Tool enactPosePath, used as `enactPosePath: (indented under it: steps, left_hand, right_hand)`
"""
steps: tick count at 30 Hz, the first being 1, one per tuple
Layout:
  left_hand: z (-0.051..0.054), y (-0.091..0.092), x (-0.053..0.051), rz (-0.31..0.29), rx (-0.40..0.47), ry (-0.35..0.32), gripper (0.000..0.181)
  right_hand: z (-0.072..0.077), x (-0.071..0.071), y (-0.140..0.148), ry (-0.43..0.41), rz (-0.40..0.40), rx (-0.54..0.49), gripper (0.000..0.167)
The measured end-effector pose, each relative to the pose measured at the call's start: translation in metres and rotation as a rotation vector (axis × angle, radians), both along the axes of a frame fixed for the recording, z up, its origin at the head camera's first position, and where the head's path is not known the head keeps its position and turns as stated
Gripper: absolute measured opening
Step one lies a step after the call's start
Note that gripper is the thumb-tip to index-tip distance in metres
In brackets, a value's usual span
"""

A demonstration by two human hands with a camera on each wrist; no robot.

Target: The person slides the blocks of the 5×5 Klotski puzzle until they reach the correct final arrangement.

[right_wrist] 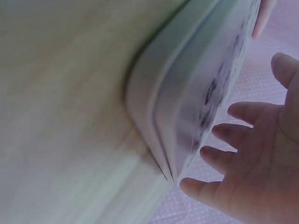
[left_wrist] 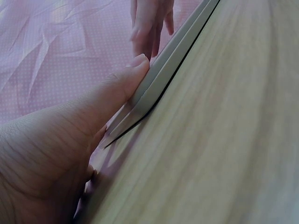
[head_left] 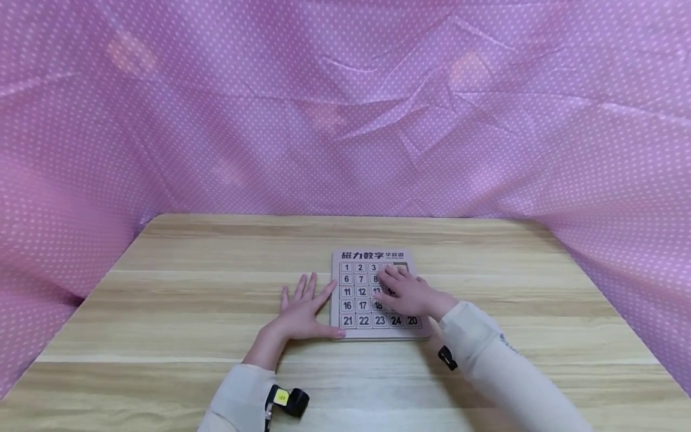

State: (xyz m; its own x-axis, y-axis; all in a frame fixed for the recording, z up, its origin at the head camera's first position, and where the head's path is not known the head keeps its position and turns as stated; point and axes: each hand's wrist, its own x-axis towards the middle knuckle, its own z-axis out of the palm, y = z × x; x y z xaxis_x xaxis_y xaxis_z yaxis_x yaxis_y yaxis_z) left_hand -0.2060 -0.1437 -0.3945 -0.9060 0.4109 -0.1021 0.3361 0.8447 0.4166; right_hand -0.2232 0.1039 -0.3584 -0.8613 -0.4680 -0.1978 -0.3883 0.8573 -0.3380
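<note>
A pale number sliding puzzle (head_left: 372, 335) lies flat on the table, its printed title along the far edge. Black numerals mark its square tiles, and a dark gap (head_left: 400, 264) shows at the far right corner of the grid. My left hand (head_left: 299, 319) is spread at the puzzle's left side, thumb on the near left corner and index fingertip at the edge. Over the right-hand columns is my right hand (head_left: 410, 297), fingers extended and covering several tiles. In the right wrist view, the fingers (right_wrist: 219, 158) look spread above the number face; whether they touch it I cannot tell.
The wood-grain table (head_left: 216, 258) extends around the puzzle on all sides. Pink dotted cloth (head_left: 345, 150) hangs behind it and along both sides. Each wrist wears a small black camera, the left one (head_left: 297, 402) bearing a yellow label.
</note>
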Motion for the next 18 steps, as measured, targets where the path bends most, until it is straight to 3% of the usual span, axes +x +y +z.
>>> enactPosePath:
  steps: [9,18]
  left_hand:
    - [0.001,0.0,0.0,0.002,-0.003,0.002,0.105]
    - [-0.001,0.001,0.0,0.004,-0.003,-0.005,0.105]
  right_hand:
    - [0.005,0.039,0.025,0.032,0.068,-0.005,0.066]
    - [0.004,0.078,0.038,0.0,0.077,0.024,0.07]
